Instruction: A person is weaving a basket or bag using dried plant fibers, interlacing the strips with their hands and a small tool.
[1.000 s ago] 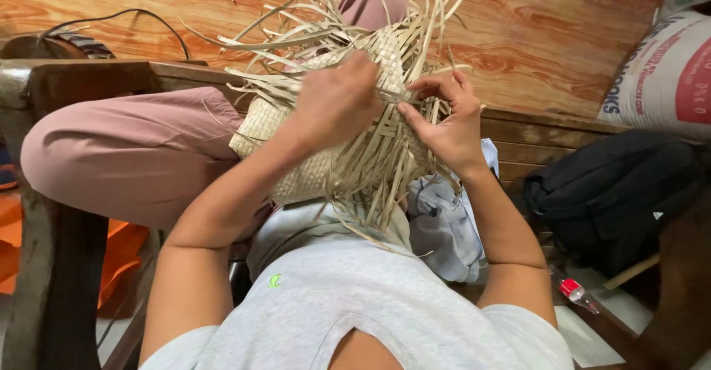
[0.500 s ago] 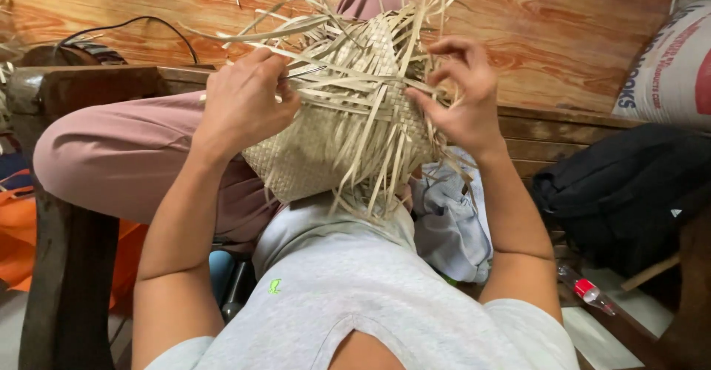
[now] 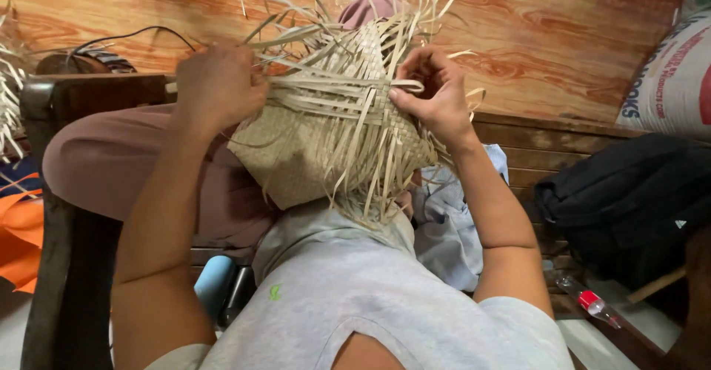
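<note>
My left hand [image 3: 218,88] is closed in a fist around a bundle of loose straw strips [image 3: 326,92] at the left side of the half-woven straw basket [image 3: 318,148]. My right hand [image 3: 437,96] pinches one flat strip between thumb and fingers at the right side of the same basket. The basket is held up in the air between both hands, just above my raised knee in pink trousers [image 3: 111,162], and it rests on no surface that I can see.

I judge the basket to be very light and flexible. The woven part looks firm enough to keep its shape, but the free strips are thin and dry, so they may crack if bent sharply. The best grip seems to be on the woven body, or on a strip close to where it leaves the weave.

Further out, a black bag [image 3: 629,200] lies at the right, beside a white sack [image 3: 666,81]. A wooden wall [image 3: 555,37] stands behind.
</note>
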